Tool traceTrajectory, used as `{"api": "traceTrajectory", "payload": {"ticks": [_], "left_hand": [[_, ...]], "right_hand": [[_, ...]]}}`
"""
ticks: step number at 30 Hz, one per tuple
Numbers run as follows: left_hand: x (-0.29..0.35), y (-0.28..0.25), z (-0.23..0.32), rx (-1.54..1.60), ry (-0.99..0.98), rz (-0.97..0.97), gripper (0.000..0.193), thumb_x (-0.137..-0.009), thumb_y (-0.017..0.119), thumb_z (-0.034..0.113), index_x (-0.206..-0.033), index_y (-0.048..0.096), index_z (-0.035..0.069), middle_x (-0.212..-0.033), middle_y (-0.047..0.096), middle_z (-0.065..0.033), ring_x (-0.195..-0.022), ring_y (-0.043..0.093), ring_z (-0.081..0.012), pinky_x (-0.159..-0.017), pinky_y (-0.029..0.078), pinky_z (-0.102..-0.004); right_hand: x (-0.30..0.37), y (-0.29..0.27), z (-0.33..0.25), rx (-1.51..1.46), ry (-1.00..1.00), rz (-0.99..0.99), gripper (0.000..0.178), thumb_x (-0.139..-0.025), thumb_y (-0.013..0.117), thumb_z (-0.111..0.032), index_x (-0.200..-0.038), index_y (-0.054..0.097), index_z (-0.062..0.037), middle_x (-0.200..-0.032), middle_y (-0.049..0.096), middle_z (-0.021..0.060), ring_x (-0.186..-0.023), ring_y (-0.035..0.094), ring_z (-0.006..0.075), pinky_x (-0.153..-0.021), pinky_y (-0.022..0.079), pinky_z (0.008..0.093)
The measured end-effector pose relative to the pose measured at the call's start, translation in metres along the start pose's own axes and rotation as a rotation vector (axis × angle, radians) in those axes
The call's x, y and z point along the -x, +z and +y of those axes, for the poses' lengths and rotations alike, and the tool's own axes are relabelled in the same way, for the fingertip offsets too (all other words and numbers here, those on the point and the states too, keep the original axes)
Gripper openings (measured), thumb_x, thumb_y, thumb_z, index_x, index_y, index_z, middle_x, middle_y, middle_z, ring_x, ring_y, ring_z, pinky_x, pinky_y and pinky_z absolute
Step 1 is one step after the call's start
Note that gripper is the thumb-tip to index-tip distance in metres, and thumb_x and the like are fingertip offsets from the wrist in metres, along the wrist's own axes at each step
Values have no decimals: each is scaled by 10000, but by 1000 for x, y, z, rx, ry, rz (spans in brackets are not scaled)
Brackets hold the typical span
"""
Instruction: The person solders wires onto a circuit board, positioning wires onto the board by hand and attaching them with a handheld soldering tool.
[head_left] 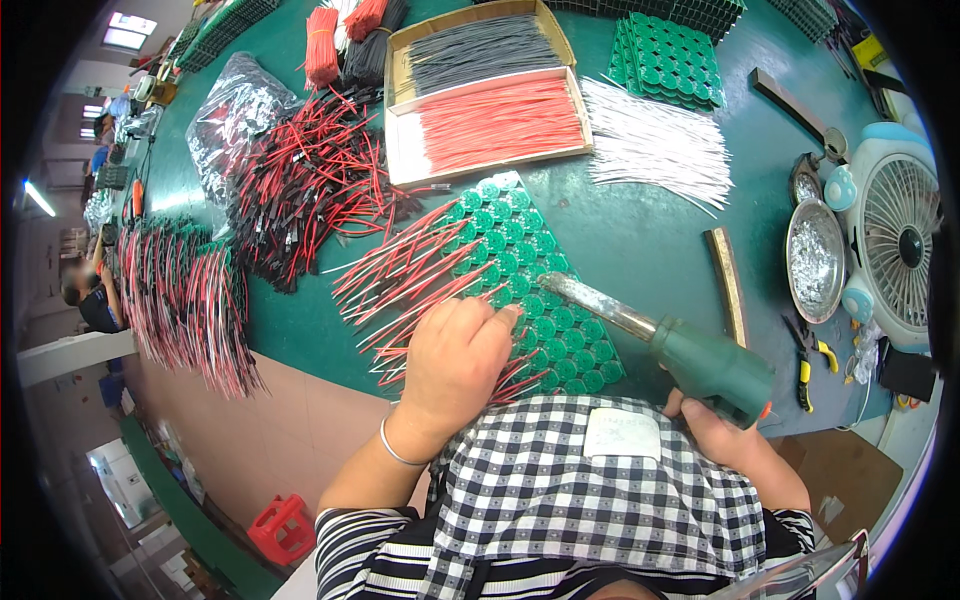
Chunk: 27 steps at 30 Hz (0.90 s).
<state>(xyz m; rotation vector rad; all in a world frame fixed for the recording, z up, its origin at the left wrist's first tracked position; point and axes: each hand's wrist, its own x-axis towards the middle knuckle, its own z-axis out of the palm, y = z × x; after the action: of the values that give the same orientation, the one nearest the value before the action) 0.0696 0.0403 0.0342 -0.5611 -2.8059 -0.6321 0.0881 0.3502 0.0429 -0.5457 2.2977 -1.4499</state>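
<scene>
Curling over green panel [570, 345], left hand [457, 352] palm-down, grip unclear, right hand [712, 428] clasping green-handled tool [712, 365]

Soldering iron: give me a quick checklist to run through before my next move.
1. Soldering iron in the right hand: ok.
2. Left hand well away from the iron's tip: probably not ok, fingertips are close.
3. Iron hot: cannot tell.
4. Unwired boards on the green circuit-board panel: ok, along its right side.
5. Wire gripped in the left hand: cannot tell.
6. Pliers off the panel: ok.
</scene>
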Motion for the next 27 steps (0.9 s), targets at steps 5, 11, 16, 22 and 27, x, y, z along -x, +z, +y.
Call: {"api": "traceTrajectory", "payload": {"ticks": [5, 11, 16, 22, 27], "left_hand": [[2, -1, 5, -11, 17, 61, 204, -687, 704, -22, -881, 681, 39, -758, 550, -51, -681, 547, -224, -600, 449, -345], [8, 2, 10, 60, 33, 38, 190, -693, 714, -22, -868, 676, 39, -749, 555, -53, -672, 550, -226, -584, 437, -342], [10, 4, 12, 55, 13, 36, 178, -693, 721, -21, -851, 664, 40, -739, 556, -56, -658, 548, -229, -578, 435, -340], [9, 5, 11, 52, 18, 31, 176, -690, 724, -19, -844, 661, 40, -738, 555, -56, -658, 548, -229, -578, 437, -339], [9, 4, 11, 35, 7, -6, 193, -687, 719, -23, -862, 671, 42, -750, 551, -54, -663, 548, -224, -583, 441, -334]], "right_hand": [[11, 3, -2, -121, 172, 61, 333, -779, 632, -101, -1093, 597, 4, -989, 649, 125, -817, 621, 248, -761, 490, 368], [16, 0, 2, 18, 145, 20, 291, -708, 720, -90, -990, 674, -35, -1048, 661, 136, -1001, 602, 334, -872, 483, 420], [15, 0, 0, -15, 175, 15, 319, -706, 726, -98, -1014, 670, -38, -1071, 654, 144, -1035, 588, 342, -879, 482, 424], [17, 3, 6, -93, 182, 15, 361, -705, 733, -82, -1048, 647, -8, -1105, 623, 172, -1042, 592, 318, -886, 483, 402], [13, 2, 8, -52, 123, -30, 386, -702, 738, -77, -1063, 630, 7, -1113, 611, 177, -1037, 595, 309, -885, 484, 393]]}}
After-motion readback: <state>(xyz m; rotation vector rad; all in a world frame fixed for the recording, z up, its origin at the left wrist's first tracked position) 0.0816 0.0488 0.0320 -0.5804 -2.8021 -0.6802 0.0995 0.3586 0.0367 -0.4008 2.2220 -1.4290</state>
